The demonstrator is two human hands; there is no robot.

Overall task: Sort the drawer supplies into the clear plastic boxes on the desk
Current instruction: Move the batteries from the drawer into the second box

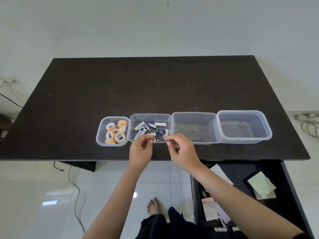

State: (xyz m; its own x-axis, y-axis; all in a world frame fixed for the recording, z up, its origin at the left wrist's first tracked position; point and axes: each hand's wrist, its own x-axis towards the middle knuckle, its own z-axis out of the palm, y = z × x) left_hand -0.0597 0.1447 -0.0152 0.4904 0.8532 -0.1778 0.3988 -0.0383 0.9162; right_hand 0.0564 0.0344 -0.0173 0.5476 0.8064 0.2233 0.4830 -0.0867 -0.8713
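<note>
Four clear plastic boxes stand in a row near the desk's front edge. The leftmost box (pixel 100 135) holds several orange-and-white tape rolls (pixel 119 137). The second box (pixel 150 116) holds several batteries (pixel 146 127). The third box (pixel 194 116) and the fourth box (pixel 243 113) look empty. My left hand (pixel 140 150) hovers at the battery box's front rim with curled fingers, its tips at a light battery (pixel 151 134); whether it grips that battery is unclear. My right hand (pixel 182 150) pinches a small battery end (pixel 165 139) between thumb and forefinger over the same rim.
The dark desk (pixel 155 83) stretches far behind the boxes. An open black drawer (pixel 241 171) at the lower right holds paper pads and notes (pixel 262 187). Cables lie on the tiled floor at left and right. My bare foot (pixel 153 207) is on the floor below.
</note>
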